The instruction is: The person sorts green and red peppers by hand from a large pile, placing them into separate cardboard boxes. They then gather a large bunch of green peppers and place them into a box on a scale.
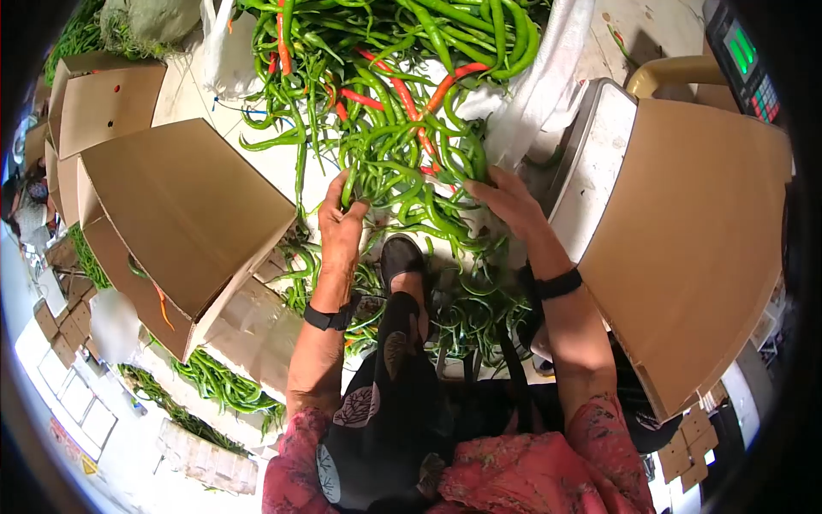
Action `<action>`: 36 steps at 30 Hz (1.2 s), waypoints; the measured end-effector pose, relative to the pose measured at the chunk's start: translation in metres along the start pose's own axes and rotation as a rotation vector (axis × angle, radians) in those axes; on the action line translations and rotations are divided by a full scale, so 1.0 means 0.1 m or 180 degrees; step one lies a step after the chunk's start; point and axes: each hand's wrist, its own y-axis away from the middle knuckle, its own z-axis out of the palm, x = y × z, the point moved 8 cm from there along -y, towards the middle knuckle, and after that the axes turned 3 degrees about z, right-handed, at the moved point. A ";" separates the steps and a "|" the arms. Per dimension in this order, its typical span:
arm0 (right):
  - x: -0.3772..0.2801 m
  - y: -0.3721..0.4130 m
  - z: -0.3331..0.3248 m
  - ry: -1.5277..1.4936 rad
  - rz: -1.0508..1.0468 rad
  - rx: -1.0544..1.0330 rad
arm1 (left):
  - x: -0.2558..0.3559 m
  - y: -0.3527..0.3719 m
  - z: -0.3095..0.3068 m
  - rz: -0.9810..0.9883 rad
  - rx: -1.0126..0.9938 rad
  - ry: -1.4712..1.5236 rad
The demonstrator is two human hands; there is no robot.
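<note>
Long green chili peppers (402,184), with a few red ones (402,90) among them, lie in a heap in front of me. My left hand (341,218) is closed on green chili peppers at the heap's left side, with the thumb over them. On the opposite side, my right hand (511,201) curls its fingers on the edge of the same bunch; its fingertips are partly hidden among the peppers. A white sack (548,77) lies beside the heap, above my right hand.
Open cardboard boxes stand left (188,206) and right (693,240). A scale with a lit green display (741,47) is at upper right. More loose chili peppers (479,317) lie around my shoe (401,257). Further green peppers (223,385) lie at lower left.
</note>
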 end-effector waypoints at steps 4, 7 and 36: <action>-0.25 0.02 0.18 0.0869 -0.0161 0.0031 | 0.26 -0.03 0.21 -0.0118 -0.0485 -0.0425; -0.02 -0.15 0.32 0.1316 -0.0114 0.0261 | -0.03 -0.23 0.16 -0.0017 -0.0602 -0.0694; -0.50 -1.00 0.42 0.1501 0.0338 0.0307 | 0.66 -1.21 0.01 0.1983 0.1421 -0.1927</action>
